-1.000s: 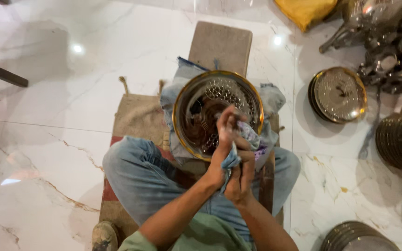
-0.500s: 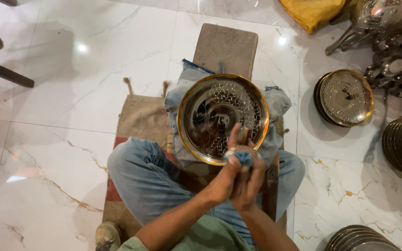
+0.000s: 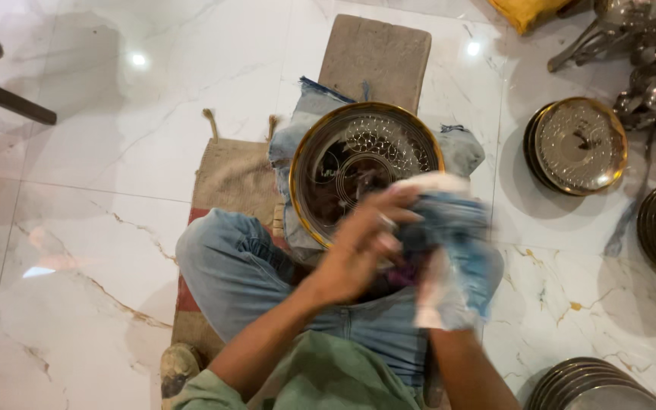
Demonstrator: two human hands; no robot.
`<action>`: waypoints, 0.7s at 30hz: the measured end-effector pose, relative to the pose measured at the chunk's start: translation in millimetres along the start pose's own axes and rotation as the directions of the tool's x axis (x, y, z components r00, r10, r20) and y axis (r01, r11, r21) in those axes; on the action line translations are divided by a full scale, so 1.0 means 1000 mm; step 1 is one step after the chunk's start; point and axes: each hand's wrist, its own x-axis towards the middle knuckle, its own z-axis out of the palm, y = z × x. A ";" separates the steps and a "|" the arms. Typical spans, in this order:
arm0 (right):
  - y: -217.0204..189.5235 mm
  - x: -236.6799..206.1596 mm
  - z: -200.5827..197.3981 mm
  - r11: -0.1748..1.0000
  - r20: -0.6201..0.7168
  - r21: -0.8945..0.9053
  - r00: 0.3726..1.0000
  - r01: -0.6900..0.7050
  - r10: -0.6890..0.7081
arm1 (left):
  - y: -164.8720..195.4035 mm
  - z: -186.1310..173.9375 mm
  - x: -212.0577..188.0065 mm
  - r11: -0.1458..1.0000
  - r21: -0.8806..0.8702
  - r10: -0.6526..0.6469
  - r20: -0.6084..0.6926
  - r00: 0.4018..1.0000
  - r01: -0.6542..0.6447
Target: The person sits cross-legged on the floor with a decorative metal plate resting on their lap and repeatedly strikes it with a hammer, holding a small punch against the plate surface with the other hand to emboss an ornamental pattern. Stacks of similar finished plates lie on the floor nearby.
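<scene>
Landmark: the engraved brass plate, round, gold-rimmed, lying face up on a denim cloth across your lap.

1. Brass plate. Judged stiff, fairly heavy and smooth enough to slip; best gripped at the raised rim, one hand on each side. A knock on the marble floor could dent it.

2. Left hand, at the near edge of the plate. Fingers curled inward and pressed into the rag; the blur keeps you from telling how tightly they close.

3. Rag, blue and white, just right of that hand and overlapping the plate's near right rim. Judged soft, light and limp; bunch it anywhere.

4. Right hand, beneath the rag. Wrapped and hidden; only the forearm shows, so you cannot tell its closure.

5. Stacked metal plates, well to the right of the plate, untouched; further stacks lie beyond them.
</scene>
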 end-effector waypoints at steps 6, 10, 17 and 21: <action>0.035 -0.006 0.022 0.865 0.437 -0.440 0.899 0.242 -0.030 | 0.018 0.014 0.032 0.936 0.321 0.089 0.188 0.978 -0.147; 0.023 0.016 0.005 0.943 0.513 -0.331 0.845 0.035 0.148 | 0.005 0.008 0.032 0.922 0.385 -0.006 0.111 0.994 -0.037; -0.028 0.030 -0.010 0.628 0.791 -0.465 0.611 0.623 -0.020 | -0.010 0.007 0.017 0.823 -0.258 -0.470 0.190 0.862 0.505; -0.042 0.036 -0.016 0.387 0.897 -0.226 0.345 0.894 -0.275 | 0.001 0.001 0.018 0.740 -0.422 -0.482 0.211 0.850 0.524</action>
